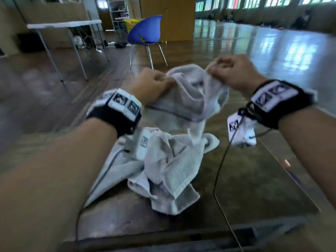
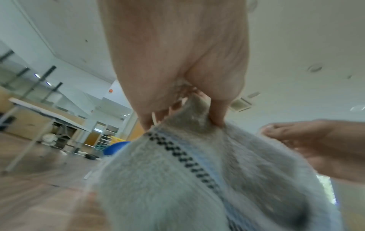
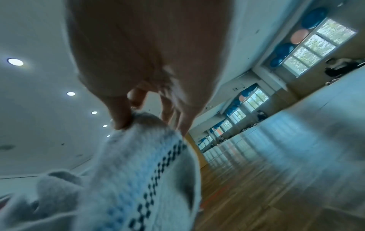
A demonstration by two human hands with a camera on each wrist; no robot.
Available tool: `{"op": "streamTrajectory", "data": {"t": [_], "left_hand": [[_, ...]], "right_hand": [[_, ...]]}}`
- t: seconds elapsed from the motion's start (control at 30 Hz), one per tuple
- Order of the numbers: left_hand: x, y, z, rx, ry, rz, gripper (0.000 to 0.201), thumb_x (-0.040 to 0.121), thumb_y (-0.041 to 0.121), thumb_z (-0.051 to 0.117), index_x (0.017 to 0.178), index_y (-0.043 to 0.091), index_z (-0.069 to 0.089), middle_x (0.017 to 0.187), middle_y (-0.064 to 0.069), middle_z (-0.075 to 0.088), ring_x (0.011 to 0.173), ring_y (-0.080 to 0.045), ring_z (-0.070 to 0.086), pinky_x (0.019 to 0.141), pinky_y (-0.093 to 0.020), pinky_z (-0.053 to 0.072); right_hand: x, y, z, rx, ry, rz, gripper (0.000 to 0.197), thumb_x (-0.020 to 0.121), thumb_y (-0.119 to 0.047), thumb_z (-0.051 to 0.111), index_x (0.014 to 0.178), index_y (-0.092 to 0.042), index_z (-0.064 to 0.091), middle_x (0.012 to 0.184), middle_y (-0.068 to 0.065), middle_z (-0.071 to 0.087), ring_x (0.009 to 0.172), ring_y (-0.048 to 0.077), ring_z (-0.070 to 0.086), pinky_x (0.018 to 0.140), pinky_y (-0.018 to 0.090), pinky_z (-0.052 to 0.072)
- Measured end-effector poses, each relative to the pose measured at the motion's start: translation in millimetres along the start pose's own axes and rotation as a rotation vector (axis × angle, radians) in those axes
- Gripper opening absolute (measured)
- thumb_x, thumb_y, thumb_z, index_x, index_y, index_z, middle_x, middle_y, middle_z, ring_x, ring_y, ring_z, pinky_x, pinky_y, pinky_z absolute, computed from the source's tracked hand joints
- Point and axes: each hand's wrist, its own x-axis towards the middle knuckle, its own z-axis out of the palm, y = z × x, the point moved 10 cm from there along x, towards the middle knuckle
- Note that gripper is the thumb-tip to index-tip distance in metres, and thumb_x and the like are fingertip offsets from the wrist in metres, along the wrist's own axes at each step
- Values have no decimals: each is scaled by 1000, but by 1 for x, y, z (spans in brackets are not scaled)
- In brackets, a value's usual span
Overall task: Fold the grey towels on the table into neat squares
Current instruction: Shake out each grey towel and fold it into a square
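I hold a grey towel (image 1: 187,99) with a dark dotted stripe up in the air above the table (image 1: 254,179). My left hand (image 1: 154,84) pinches its top edge on the left, and my right hand (image 1: 231,71) pinches the edge on the right. The towel (image 2: 177,179) sags crumpled between them. In the left wrist view my fingers (image 2: 217,115) clamp a fold of the cloth, and the right hand (image 2: 316,140) shows at the side. In the right wrist view the thumb (image 3: 120,115) presses on the towel (image 3: 138,171). A heap of crumpled grey towels (image 1: 171,170) lies on the table below.
A blue chair (image 1: 145,31) stands beyond the table's far end. A white folding table (image 1: 63,26) is at the back left. Cables (image 1: 220,170) hang from both wristbands over the towels and table. Shiny wooden floor spreads to the right.
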Motion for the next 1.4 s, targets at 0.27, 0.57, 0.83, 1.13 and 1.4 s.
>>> {"op": "streamTrajectory", "data": {"t": [0.27, 0.57, 0.83, 1.13, 1.4], "left_hand": [[29, -75, -77, 209, 186, -193, 27, 97, 26, 58, 99, 5, 74, 85, -23, 68, 84, -40, 70, 75, -44, 57], [39, -76, -31, -355, 240, -212, 24, 97, 19, 61, 98, -4, 71, 85, -13, 58, 83, -28, 63, 76, -41, 56], [16, -54, 10, 153, -9, -120, 35, 94, 6, 58, 60, 11, 54, 56, -6, 40, 51, -15, 27, 46, -23, 21], [-64, -25, -4, 190, 24, -156, 22, 91, 18, 69, 71, 10, 73, 56, -1, 56, 57, -16, 46, 56, -24, 39], [-141, 47, -45, 6, 65, -22, 23, 96, 31, 62, 89, 13, 75, 71, -3, 69, 64, -23, 58, 63, -32, 46]], "right_hand": [[37, 63, -22, 68, 160, 355, 10, 96, -25, 67, 91, -17, 70, 69, 7, 65, 49, 18, 56, 50, 28, 49], [28, 98, -22, 469, 264, 460, 22, 102, -14, 56, 81, -17, 59, 108, 17, 71, 94, 32, 73, 86, 45, 60], [-26, 130, -30, 371, 138, 384, 24, 100, -4, 56, 78, -13, 57, 97, 22, 62, 55, 7, 70, 52, 20, 55], [-128, 112, -87, 20, 178, 288, 30, 93, -28, 71, 74, -52, 72, 63, -18, 67, 69, 9, 60, 77, 32, 51], [-200, 11, -165, -41, 236, 178, 10, 95, -47, 62, 85, -48, 65, 69, -15, 74, 59, 8, 68, 56, 27, 43]]}}
